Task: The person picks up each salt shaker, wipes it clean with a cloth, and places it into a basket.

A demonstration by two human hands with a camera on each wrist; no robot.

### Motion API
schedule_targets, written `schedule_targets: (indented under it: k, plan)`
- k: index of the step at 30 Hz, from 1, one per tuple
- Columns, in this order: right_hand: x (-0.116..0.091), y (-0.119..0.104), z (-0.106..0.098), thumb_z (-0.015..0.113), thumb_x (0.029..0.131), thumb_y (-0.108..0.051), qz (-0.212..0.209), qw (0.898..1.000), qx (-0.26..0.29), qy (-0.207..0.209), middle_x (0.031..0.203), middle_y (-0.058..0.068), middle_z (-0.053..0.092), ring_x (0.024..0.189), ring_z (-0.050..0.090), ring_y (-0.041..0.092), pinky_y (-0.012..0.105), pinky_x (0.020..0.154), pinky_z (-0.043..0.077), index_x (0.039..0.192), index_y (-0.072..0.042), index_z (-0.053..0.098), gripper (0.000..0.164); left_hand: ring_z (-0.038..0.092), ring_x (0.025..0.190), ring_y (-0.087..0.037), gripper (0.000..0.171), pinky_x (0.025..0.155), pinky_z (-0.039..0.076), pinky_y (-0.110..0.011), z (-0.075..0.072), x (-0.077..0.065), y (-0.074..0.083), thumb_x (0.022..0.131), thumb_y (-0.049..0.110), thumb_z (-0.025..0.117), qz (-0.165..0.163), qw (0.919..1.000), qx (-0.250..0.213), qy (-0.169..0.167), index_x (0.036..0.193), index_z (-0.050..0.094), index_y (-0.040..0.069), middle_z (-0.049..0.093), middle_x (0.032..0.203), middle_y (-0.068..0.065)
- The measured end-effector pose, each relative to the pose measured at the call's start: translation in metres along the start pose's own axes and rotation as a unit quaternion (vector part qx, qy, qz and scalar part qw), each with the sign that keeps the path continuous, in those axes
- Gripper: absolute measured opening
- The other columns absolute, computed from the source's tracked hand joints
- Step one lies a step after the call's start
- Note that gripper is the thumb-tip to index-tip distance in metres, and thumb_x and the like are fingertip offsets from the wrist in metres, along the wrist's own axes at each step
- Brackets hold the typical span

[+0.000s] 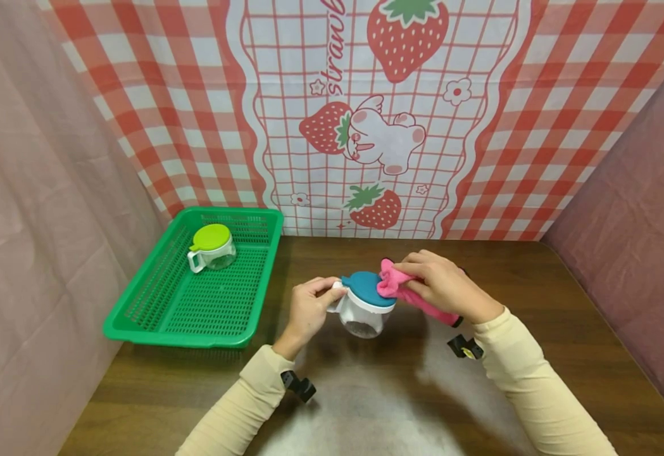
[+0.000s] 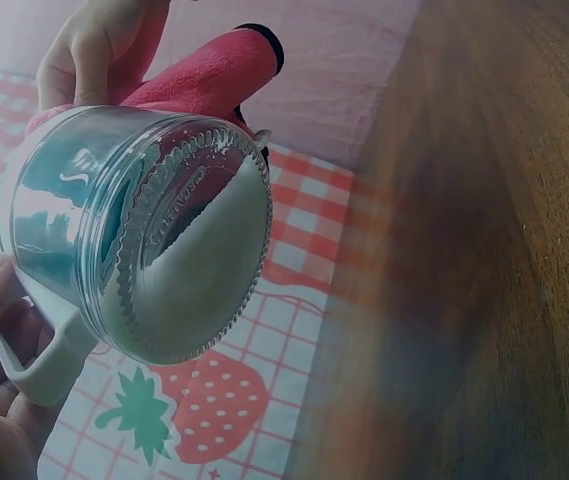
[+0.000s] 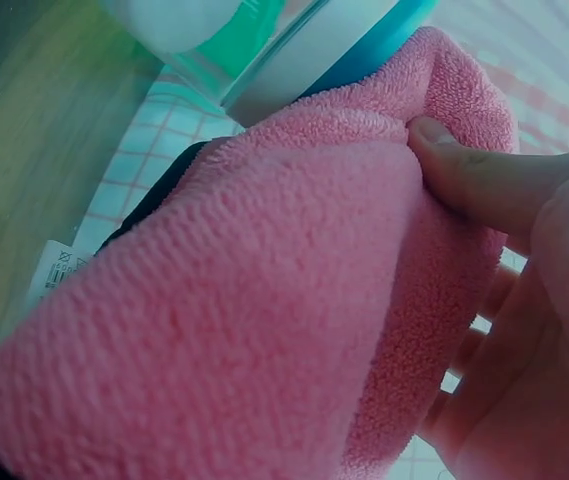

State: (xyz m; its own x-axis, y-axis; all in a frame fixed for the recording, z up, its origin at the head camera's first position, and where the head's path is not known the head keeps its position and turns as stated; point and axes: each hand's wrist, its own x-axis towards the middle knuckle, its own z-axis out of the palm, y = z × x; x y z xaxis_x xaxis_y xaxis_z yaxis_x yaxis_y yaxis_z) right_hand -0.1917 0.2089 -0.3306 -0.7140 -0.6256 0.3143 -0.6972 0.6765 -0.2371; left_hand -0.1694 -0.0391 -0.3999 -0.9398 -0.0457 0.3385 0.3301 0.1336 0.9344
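Observation:
My left hand (image 1: pixel 311 310) grips the white handle (image 2: pixel 52 345) of a clear glass jar (image 1: pixel 361 318) with a blue lid (image 1: pixel 366 286). The jar is held above the table, its ridged round base (image 2: pixel 199 245) facing the left wrist camera. In my right hand (image 1: pixel 442 285) a pink cloth (image 1: pixel 417 299) with black edging is pinched between thumb and fingers. The bunched part of the cloth lies against the right side of the blue lid, while the rest hangs below the hand. A small white label (image 3: pixel 56 268) sticks out from the cloth's edge.
On the left of the wooden table (image 1: pixel 354 405) stands a green plastic basket (image 1: pixel 252 339). Inside it sits a second glass jar (image 1: pixel 218 256) with a lime-green lid (image 1: pixel 212 237) and white handle. A checked strawberry-print cloth (image 1: pixel 366 126) hangs behind; pink curtains flank both sides.

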Motion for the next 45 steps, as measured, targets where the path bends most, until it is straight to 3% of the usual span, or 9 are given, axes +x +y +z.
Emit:
schedule_targets:
  k: [3, 7, 13, 20, 30, 45]
  plan:
    - [0.0, -0.001, -0.001, 0.073, 0.085, -0.008, -0.008, 1.0, -0.002, 0.001, 0.098, 0.002, 0.069, 0.091, 0.06, 0.019, 0.039, 0.078, 0.054, 0.109, -0.011, 0.074, 0.025, 0.056, 0.065, 0.001, 0.014, 0.056, 0.048, -0.015, 0.003, 0.003, -0.015, 0.079, -0.001, 0.076, 0.003, 1.0, -0.003, 0.006, 0.09, 0.074, -0.009, 0.07, 0.085, -0.026]
    - [0.0, -0.001, 0.0, 0.074, 0.084, -0.009, -0.019, 1.0, -0.007, 0.007, 0.098, 0.003, 0.07, 0.091, 0.061, 0.019, 0.039, 0.078, 0.053, 0.11, -0.009, 0.073, 0.026, 0.057, 0.066, 0.0, 0.013, 0.056, 0.048, -0.014, 0.003, 0.004, -0.021, 0.078, 0.003, 0.078, 0.015, 0.9998, -0.011, 0.011, 0.089, 0.076, -0.004, 0.071, 0.084, -0.022]
    - [-0.001, -0.004, 0.0, 0.075, 0.083, -0.009, -0.029, 0.999, -0.011, 0.009, 0.098, 0.003, 0.07, 0.092, 0.06, 0.02, 0.038, 0.076, 0.054, 0.111, -0.008, 0.073, 0.028, 0.059, 0.067, -0.003, 0.013, 0.057, 0.05, -0.015, 0.003, 0.002, -0.02, 0.078, 0.007, 0.079, 0.032, 0.9994, -0.009, 0.009, 0.088, 0.077, -0.001, 0.071, 0.082, -0.019]
    - [-0.001, -0.009, 0.0, 0.074, 0.083, -0.01, -0.036, 0.999, -0.012, 0.011, 0.097, 0.003, 0.07, 0.091, 0.061, 0.019, 0.038, 0.076, 0.054, 0.11, -0.008, 0.074, 0.027, 0.06, 0.068, -0.003, 0.014, 0.058, 0.051, -0.015, 0.005, 0.0, -0.021, 0.078, 0.008, 0.08, 0.022, 0.9996, -0.011, 0.011, 0.089, 0.077, -0.001, 0.071, 0.083, -0.02]
    - [0.001, -0.012, 0.002, 0.075, 0.082, -0.01, -0.035, 0.999, -0.015, 0.004, 0.098, 0.003, 0.07, 0.091, 0.06, 0.019, 0.037, 0.075, 0.054, 0.111, -0.008, 0.073, 0.029, 0.06, 0.068, -0.003, 0.015, 0.058, 0.052, -0.016, 0.005, 0.0, -0.023, 0.079, 0.009, 0.08, 0.036, 0.9993, -0.003, 0.007, 0.089, 0.076, -0.001, 0.072, 0.084, -0.02]
    - [0.01, -0.018, 0.006, 0.076, 0.082, -0.012, -0.071, 0.997, -0.013, 0.024, 0.097, 0.002, 0.069, 0.09, 0.059, 0.018, 0.035, 0.073, 0.055, 0.109, -0.009, 0.074, 0.028, 0.058, 0.067, -0.002, 0.013, 0.057, 0.048, -0.014, 0.009, 0.0, -0.024, 0.078, 0.008, 0.08, 0.037, 0.9993, 0.001, 0.009, 0.087, 0.077, 0.0, 0.071, 0.08, -0.019]
